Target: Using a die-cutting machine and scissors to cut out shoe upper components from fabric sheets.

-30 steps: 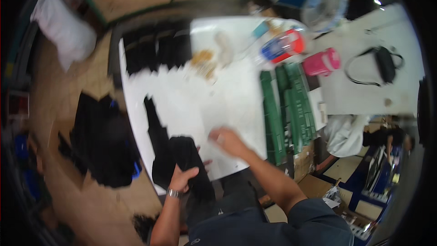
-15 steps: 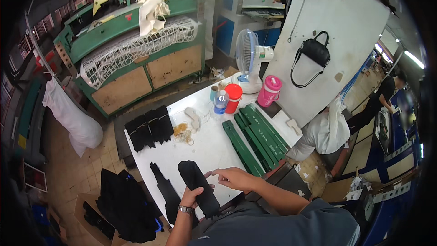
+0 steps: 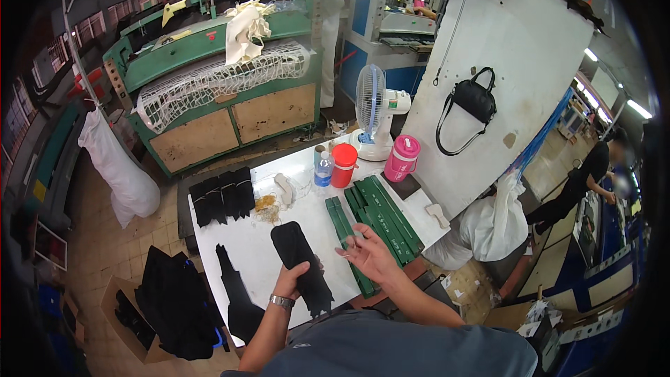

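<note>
Head view showed me my left hand [image 3: 292, 282] clamped on a folded black cloth bundle [image 3: 293, 243] above the white rectangular table [image 3: 314, 213], right hand [image 3: 378, 261] fingers apart; banded black cloth stacks [image 3: 225, 194] seemed done, one flat black strip [image 3: 241, 301] unbundled.

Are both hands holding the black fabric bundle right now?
No, the left hand grips the black fabric bundle, while the right hand is apart from it, to its right.

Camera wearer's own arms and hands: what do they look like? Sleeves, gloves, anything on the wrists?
Left hand and right hand both ungloved, forearms bare. Silver-toned wristwatch with a metal band on the left wrist; none visible on the right. Dark grey-blue short-sleeved shirt.
</note>
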`<state>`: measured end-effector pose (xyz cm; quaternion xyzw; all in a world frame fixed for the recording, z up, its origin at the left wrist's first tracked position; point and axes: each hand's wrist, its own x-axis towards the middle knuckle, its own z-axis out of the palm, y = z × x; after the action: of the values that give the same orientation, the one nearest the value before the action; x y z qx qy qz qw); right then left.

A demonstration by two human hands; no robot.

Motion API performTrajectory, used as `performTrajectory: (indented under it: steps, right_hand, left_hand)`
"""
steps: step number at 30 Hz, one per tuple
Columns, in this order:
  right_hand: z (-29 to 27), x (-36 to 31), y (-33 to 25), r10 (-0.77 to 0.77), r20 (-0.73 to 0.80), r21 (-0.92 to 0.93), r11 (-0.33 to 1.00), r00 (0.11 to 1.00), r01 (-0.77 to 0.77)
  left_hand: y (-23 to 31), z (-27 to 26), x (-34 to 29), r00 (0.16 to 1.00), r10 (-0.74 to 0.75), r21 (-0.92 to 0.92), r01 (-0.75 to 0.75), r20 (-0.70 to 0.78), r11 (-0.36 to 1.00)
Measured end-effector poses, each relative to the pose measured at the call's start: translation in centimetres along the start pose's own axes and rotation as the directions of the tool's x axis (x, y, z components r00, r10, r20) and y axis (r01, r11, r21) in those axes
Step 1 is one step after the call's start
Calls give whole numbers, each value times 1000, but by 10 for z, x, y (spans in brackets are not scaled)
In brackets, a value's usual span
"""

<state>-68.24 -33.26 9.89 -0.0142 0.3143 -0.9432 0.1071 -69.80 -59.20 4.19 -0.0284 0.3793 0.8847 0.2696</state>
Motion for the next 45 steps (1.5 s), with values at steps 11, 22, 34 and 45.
performTrajectory:
  steps: [11,22,34,45]
  right_hand:
    - [50,-7,-80,331,250,-293,922,910,-254]
    - [147,-34,-43,548,449,-793,-118,706,597]
    - [56,-26,-33,-257,-392,171,923,883,344]
    - [79,0,-57,209,652,106,927,729,-361]
  left_hand:
    - [19,26,-9,922,110,902,-387,372,194]
    - [21,14,2,980,147,939,77,-133,336]
    - [50,42,-60,972,232,64,-230,-37,971]
    - [110,70,-91,902,88,789,-414,423,454]
